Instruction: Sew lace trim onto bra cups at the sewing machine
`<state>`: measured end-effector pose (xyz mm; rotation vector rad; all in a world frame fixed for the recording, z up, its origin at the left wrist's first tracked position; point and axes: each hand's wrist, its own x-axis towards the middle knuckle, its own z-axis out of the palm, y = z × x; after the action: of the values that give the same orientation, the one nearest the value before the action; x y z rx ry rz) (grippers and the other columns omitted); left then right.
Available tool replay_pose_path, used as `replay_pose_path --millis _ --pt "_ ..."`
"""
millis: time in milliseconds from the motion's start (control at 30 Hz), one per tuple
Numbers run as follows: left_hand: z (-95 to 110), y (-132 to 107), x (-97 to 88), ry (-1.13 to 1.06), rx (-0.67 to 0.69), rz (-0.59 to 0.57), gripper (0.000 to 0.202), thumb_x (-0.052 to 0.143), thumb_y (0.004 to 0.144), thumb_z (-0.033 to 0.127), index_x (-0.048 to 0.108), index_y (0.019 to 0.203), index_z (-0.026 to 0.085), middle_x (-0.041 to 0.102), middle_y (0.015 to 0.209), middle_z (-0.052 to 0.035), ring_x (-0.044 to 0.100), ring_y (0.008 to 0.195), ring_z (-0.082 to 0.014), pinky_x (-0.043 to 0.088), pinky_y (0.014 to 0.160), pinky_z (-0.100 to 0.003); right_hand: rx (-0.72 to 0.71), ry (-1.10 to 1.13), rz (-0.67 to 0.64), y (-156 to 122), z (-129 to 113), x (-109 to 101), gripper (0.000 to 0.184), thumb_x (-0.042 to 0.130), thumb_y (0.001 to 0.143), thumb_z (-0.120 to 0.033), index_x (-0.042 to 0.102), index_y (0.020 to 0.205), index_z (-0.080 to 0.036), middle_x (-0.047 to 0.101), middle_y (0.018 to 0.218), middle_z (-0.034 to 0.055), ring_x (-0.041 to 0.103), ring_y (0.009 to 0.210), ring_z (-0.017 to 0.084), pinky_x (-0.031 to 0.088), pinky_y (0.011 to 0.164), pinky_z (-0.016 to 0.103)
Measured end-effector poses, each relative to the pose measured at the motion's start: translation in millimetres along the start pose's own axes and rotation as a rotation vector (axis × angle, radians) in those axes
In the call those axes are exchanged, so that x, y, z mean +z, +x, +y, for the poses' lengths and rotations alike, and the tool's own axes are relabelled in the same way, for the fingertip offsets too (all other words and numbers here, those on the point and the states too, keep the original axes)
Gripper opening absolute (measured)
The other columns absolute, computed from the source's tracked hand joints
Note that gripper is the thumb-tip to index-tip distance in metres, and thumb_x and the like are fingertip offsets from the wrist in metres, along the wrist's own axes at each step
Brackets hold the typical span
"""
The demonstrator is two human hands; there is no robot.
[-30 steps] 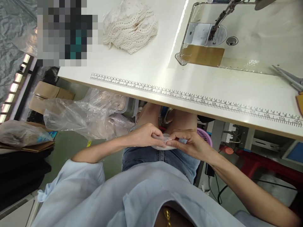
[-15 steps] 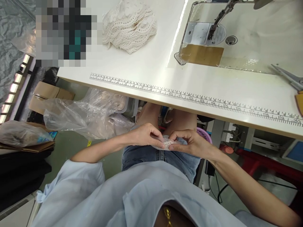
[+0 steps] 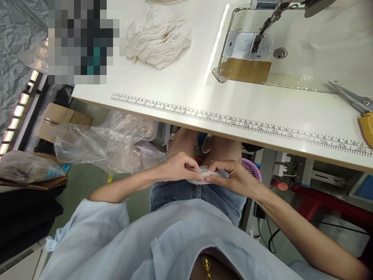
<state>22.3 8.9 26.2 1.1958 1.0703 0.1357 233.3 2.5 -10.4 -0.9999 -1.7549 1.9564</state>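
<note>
Over my lap, my left hand [image 3: 183, 168] and my right hand [image 3: 227, 175] pinch a small white strip of lace trim [image 3: 206, 173] between them. Thumbs and fingers of both hands are closed on its two ends, and part of the strip is hidden behind them. Thin, sheer white material shows around the holes of the lace. Up on the white table [image 3: 163, 85] lies a bunched pile of cream lace trim [image 3: 160, 39], away from both hands.
A sewing machine [image 3: 259, 42] stands at the table's right, with scissors [image 3: 355, 101] near its front edge. A printed ruler [image 3: 233, 118] runs along that edge. Clear plastic bags [image 3: 96, 147], a cardboard box [image 3: 58, 116] and a purple basket [image 3: 251, 169] are below.
My right thumb has shifted slightly left along the lace, closer to my left fingers. The view has tilted a little; both hands keep their hold.
</note>
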Motion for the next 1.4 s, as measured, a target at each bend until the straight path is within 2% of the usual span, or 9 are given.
replay_pose_path --millis 200,433,533,733,867,1067,1233,1300,1400 --pt "-2 1 2.8 0.08 0.023 0.052 0.033 0.069 0.071 0.042 0.069 0.067 0.009 0.049 0.054 0.0039 0.035 0.052 -0.0051 0.025 0.048 -0.02 0.021 0.024 0.021 2 2 2 0.024 0.065 0.08 -0.043 0.065 0.082 -0.019 0.061 0.074 0.0007 0.052 0.068 0.014 0.04 0.061 0.025" --pt "-4 1 3.0 0.1 0.037 0.065 0.031 0.068 0.07 0.041 0.066 0.064 0.011 0.043 0.053 0.0056 0.03 0.05 -0.0045 0.023 0.048 -0.02 -0.016 -0.016 0.088 3 5 4 0.029 0.061 0.082 -0.045 0.066 0.076 -0.018 0.061 0.069 0.0013 0.052 0.065 0.014 0.04 0.059 0.025" --pt "-3 0 2.8 0.119 0.052 0.071 0.03 0.068 0.071 0.04 0.066 0.064 0.011 0.046 0.054 0.005 0.035 0.052 -0.0049 0.026 0.05 -0.019 0.002 0.008 0.071 2 8 3 0.029 0.06 0.083 -0.047 0.067 0.079 -0.018 0.063 0.072 0.0016 0.055 0.067 0.015 0.042 0.061 0.026" --pt "1 -3 6.1 0.164 0.033 0.054 0.025 0.066 0.075 0.035 0.072 0.078 0.011 0.068 0.071 -0.003 0.058 0.068 -0.012 0.039 0.06 -0.02 0.016 0.048 0.014 1 9 1 0.023 0.066 0.08 -0.042 0.067 0.087 -0.021 0.066 0.081 0.0017 0.059 0.076 0.017 0.046 0.068 0.026" --pt "2 -3 5.5 0.183 0.027 0.042 0.027 0.066 0.075 0.036 0.073 0.08 0.011 0.07 0.074 -0.0038 0.061 0.071 -0.0138 0.042 0.063 -0.02 -0.011 0.033 0.039 0 7 1 0.02 0.066 0.08 -0.041 0.067 0.081 -0.021 0.066 0.078 0.0015 0.059 0.073 0.016 0.045 0.066 0.027" --pt "1 -5 -5.6 0.052 -0.01 -0.069 0.026 0.069 0.073 0.029 0.072 0.091 0.012 0.073 0.082 -0.005 0.066 0.076 -0.0141 0.047 0.068 -0.02 0.003 0.076 0.014 -2 9 -3 0.024 0.067 0.079 -0.042 0.068 0.081 -0.018 0.068 0.081 0.0037 0.061 0.076 0.018 0.047 0.069 0.028" --pt "3 -6 -11.8 0.058 -0.032 -0.081 0.023 0.07 0.072 0.028 0.073 0.088 0.012 0.074 0.08 -0.0058 0.066 0.073 -0.0139 0.047 0.065 -0.019 -0.012 0.089 0.006 -2 10 -4 0.023 0.067 0.079 -0.04 0.069 0.083 -0.018 0.068 0.083 0.0044 0.061 0.078 0.018 0.047 0.071 0.029" --pt "3 -4 -10.9 0.051 -0.018 -0.091 0.03 0.072 0.07 0.031 0.072 0.094 0.012 0.074 0.086 -0.0065 0.066 0.077 -0.0148 0.047 0.069 -0.02 -0.032 0.082 0.006 -1 8 -3 0.021 0.067 0.079 -0.039 0.069 0.082 -0.018 0.068 0.083 0.0038 0.061 0.077 0.018 0.047 0.07 0.028" --pt "3 3 -6.0 0.089 0.005 -0.068 0.062 0.077 0.064 0.039 0.061 0.12 0.016 0.073 0.09 -0.0047 0.064 0.076 -0.0141 0.044 0.069 -0.021 -0.06 0.002 0.046 1 3 -1 0.021 0.066 0.08 -0.039 0.068 0.078 -0.018 0.066 0.077 0.0026 0.058 0.071 0.016 0.045 0.065 0.027"
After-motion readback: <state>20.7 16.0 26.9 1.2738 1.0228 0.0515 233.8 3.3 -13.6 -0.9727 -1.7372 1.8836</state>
